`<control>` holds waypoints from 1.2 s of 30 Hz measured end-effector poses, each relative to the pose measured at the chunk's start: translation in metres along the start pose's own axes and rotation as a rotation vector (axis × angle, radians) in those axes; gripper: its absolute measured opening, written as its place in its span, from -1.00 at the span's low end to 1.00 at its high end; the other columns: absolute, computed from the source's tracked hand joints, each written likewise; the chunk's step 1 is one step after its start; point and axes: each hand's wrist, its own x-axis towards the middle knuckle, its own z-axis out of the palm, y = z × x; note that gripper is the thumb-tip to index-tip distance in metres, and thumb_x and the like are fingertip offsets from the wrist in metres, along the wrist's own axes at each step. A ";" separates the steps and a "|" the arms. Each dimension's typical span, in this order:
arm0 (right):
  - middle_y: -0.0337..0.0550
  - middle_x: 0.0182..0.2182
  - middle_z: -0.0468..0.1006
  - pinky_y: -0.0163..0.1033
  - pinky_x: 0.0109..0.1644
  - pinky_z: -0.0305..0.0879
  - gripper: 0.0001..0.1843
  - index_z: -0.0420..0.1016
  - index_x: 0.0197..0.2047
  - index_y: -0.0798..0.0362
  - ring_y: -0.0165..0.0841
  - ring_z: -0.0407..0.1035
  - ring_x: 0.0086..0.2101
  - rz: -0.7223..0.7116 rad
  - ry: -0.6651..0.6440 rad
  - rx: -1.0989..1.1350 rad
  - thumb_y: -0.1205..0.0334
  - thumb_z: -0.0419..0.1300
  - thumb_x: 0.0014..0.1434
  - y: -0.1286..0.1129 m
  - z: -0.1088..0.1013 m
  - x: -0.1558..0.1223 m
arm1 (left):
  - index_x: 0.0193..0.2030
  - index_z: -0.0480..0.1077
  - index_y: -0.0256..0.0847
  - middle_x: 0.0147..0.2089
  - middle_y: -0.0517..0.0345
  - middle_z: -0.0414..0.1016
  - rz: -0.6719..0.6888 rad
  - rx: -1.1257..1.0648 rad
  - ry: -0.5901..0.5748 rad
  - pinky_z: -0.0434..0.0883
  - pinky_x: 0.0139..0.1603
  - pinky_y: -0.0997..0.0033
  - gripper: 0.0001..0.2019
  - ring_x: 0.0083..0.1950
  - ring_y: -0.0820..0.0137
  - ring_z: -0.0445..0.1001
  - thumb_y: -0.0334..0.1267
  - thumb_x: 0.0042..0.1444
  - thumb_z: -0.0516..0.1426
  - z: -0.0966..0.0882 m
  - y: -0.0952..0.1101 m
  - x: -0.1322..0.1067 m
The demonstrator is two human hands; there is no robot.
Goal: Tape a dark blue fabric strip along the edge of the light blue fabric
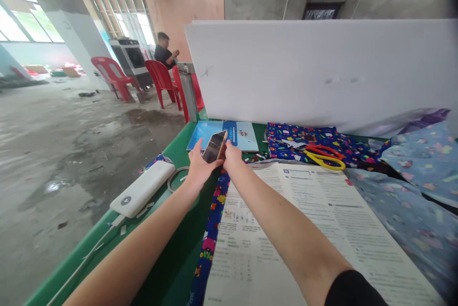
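A smartphone (214, 147) with a dark screen and a gold-coloured edge is tilted up between my two hands. My left hand (199, 162) closes around its lower left side, thumb across the bottom end. At the phone's right edge, my right hand (232, 154) grips it with the thumb up; its other fingers are mostly hidden. Just behind the phone lies a light blue booklet (248, 141). Under my right forearm spreads a large printed sheet (257, 248), resting on dark blue patterned cloth (209, 244).
A white power bank (145, 189) with a cable (86, 260) lies on the green tabletop (168, 253) at left. Yellow-handled and red-handled scissors (325, 157) rest on folded cloth. A white board (304, 72) stands behind. Beyond are red chairs (161, 79) and a seated person (164, 53).
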 end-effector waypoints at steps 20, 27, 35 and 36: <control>-0.15 -0.42 0.49 -0.36 -0.22 0.41 -0.90 0.37 -0.30 0.13 -0.44 0.44 -0.38 0.032 -0.201 -0.228 0.27 0.10 0.19 -0.026 -0.018 -0.027 | 0.29 0.05 -0.13 0.16 -0.02 0.10 0.266 0.317 0.060 0.15 0.34 -0.04 -0.02 0.35 0.02 0.06 -0.32 -0.30 0.40 -0.007 -0.017 0.014; -0.14 -0.30 0.53 -0.24 -0.16 0.40 -0.88 0.45 -0.31 0.08 -0.35 0.44 -0.28 -0.232 -0.352 -0.657 0.24 0.13 0.11 -0.046 -0.058 -0.051 | 0.32 -0.03 -0.22 0.31 -0.22 -0.02 0.368 0.484 0.025 0.12 0.35 -0.05 -0.02 0.40 -0.04 -0.01 -0.18 -0.20 0.39 -0.006 -0.020 0.013; 0.02 -0.04 0.51 -0.09 0.16 0.18 -0.73 0.45 -0.06 0.12 -0.20 0.34 0.02 -1.016 -0.372 -1.621 0.33 0.07 0.18 -0.067 -0.130 -0.063 | 0.20 0.19 -0.26 0.31 -0.21 0.13 0.583 0.589 -0.167 0.06 0.38 -0.05 -0.56 0.42 0.04 0.00 -0.17 0.21 0.07 0.014 -0.006 -0.043; 0.03 -0.01 0.50 -0.07 0.20 0.13 -0.71 0.44 -0.03 0.13 -0.19 0.31 0.05 -1.098 -0.374 -1.684 0.36 0.06 0.19 -0.069 -0.137 -0.060 | 0.20 0.19 -0.26 0.32 -0.21 0.13 0.600 0.595 -0.199 0.07 0.38 -0.04 -0.55 0.42 0.05 0.00 -0.16 0.21 0.06 0.018 -0.004 -0.050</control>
